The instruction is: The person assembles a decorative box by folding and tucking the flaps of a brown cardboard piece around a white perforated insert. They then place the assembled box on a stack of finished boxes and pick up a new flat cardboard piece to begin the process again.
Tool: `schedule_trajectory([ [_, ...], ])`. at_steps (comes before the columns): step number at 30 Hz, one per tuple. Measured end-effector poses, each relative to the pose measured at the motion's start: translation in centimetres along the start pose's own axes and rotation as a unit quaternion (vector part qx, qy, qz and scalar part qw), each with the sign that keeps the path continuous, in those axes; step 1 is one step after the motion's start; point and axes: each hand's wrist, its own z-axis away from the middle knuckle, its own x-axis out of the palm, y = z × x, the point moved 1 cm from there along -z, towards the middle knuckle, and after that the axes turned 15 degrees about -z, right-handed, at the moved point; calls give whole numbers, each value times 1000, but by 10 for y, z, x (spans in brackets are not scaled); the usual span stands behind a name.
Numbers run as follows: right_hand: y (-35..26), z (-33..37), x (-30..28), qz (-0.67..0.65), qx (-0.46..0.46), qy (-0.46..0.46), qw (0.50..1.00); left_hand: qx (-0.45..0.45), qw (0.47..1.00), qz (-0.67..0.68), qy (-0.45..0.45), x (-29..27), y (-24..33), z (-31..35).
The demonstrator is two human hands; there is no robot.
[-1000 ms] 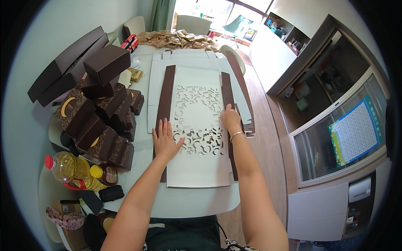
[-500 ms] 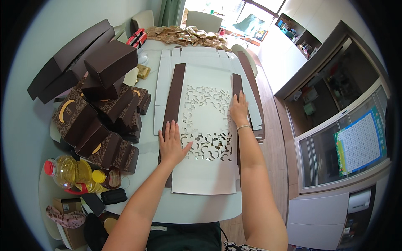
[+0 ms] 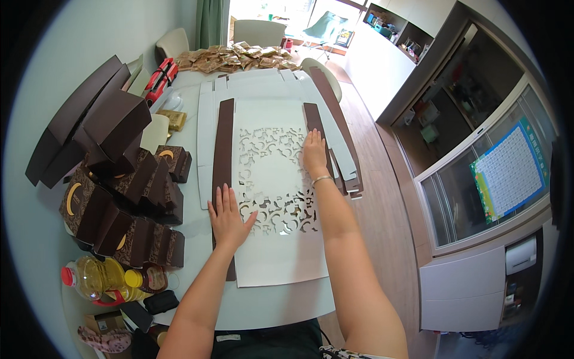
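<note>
A long white card sheet (image 3: 272,173) with swirly cut-out patterns lies lengthwise on the table before me. Brown strips run along its left side (image 3: 223,143) and its right side (image 3: 313,113). My left hand (image 3: 229,218) rests flat with fingers spread, across the left brown strip and the sheet's edge. Farther up, my right hand (image 3: 314,155) lies with straight fingers on the right brown strip and edge. Neither hand grasps anything. Under the sheet, larger white flattened cardboard (image 3: 260,81) with brown edges shows at the far end and sides.
Dark brown patterned boxes (image 3: 122,203) are piled at the left. An oil bottle (image 3: 98,278), a yellow-lidded jar (image 3: 148,279) and a black case (image 3: 161,301) stand nearer. Gold packets (image 3: 239,58) cover the far end, beside a red item (image 3: 160,81).
The whole view has shifted, so the table and things appear farther left. Both hands stay flat at about the same places on the sheet's edges.
</note>
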Motion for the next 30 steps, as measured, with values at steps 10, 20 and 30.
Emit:
schedule_trajectory([
  [10, 1, 23, -17, -76, 94, -5, 993, -8, 1000, -5, 1, -1, 0, 0],
  [20, 1, 27, -8, -46, 62, 38, 996, -12, 1000, -14, -17, -1, 7, 1],
  [30, 3, 58, -20, -76, 28, -3, 997, -13, 1000, -21, -10, 2, 4, 2],
])
